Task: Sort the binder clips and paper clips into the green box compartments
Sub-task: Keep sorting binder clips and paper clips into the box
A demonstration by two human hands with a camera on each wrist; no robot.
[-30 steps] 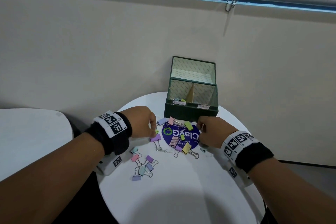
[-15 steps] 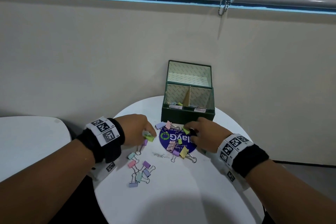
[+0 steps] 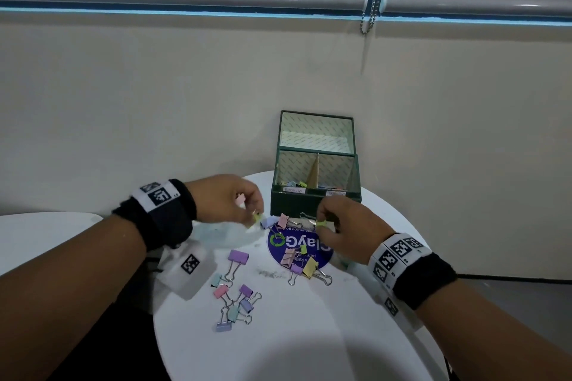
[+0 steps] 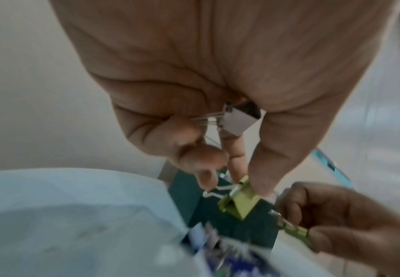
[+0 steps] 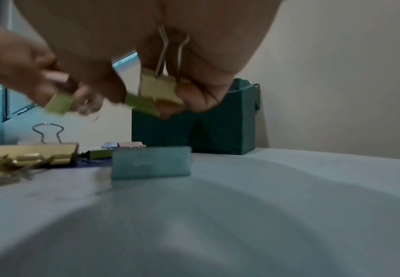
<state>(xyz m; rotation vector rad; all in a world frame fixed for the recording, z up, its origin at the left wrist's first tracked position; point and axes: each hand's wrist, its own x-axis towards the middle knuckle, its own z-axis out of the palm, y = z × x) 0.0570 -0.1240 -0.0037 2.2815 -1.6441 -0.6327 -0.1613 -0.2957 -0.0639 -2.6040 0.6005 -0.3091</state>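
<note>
The green box [image 3: 315,202] stands open at the table's far edge, a card divider splitting it in two, with a few clips inside. Just left of the box front, my left hand [image 3: 255,215] pinches a green binder clip [image 4: 240,200] and keeps a pale pink clip [image 4: 235,121] tucked in the palm. In front of the box, my right hand [image 3: 322,223] pinches a second green clip [image 3: 322,224]; the right wrist view shows a yellow clip [image 5: 158,88] held with it. Both hands hover above the table.
Loose pastel binder clips [image 3: 235,303] lie front left on the round white table [image 3: 278,349]; more lie on a blue sticker [image 3: 298,246]. A small silvery heap [image 3: 269,273] lies between them. A teal clip [image 5: 151,162] sits under my right wrist. Another white table [image 3: 46,241] stands left.
Both hands have risen from the table and moved toward the box front, each carrying a green clip. The purple clip under the left hand stays on the table.
</note>
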